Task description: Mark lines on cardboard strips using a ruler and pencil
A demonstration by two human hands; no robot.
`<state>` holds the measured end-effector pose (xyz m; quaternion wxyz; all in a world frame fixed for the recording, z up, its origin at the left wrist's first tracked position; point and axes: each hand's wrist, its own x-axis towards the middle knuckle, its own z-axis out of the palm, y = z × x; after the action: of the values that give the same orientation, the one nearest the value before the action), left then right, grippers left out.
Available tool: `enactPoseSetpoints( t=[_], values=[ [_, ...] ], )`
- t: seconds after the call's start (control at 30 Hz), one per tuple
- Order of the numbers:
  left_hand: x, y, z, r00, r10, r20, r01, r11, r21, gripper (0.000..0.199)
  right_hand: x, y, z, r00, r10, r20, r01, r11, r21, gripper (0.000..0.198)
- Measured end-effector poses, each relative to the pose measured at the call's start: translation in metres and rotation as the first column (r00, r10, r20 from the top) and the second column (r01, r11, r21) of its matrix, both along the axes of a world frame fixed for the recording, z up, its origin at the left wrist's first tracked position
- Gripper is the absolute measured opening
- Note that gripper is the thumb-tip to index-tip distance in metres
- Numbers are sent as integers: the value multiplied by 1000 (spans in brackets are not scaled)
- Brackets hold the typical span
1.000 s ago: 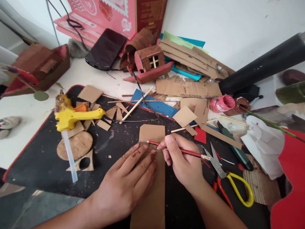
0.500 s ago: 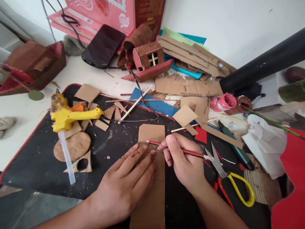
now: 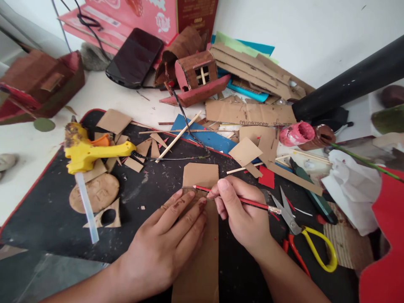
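Observation:
A long strip of brown cardboard runs up the middle of the black mat. My left hand lies flat on it, fingers stretched out and pressing a thin, see-through dark strip whose kind I cannot make out. That strip crosses the cardboard and is mostly covered by my fingers. Pinched in my right hand is a red and black pencil, slanted low. Its tip points left and rests on or just over the cardboard, close to my left fingertips. Scissors with red and yellow handles lie right of my right hand.
A yellow glue gun lies on the left of the mat. Cardboard scraps and sticks crowd the far edge. Beyond stand painted cardboard boats and a phone. On the right are paint jars and a green-handled cutter.
The pencil tip has shifted very slightly left along the cardboard. The whole view has moved a little; both hands keep nearly the same place and grip.

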<state>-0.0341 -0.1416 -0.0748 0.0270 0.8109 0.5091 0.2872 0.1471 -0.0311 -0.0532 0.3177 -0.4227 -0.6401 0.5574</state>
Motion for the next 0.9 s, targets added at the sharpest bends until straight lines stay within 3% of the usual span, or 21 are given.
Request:
enactPoseSetpoints(
  t=[0.9],
  values=[
    [0,0,0,999,19,-26,-19,999,28,24,1,0,-2,1000,18,-8,-18,999,43,40]
  ],
)
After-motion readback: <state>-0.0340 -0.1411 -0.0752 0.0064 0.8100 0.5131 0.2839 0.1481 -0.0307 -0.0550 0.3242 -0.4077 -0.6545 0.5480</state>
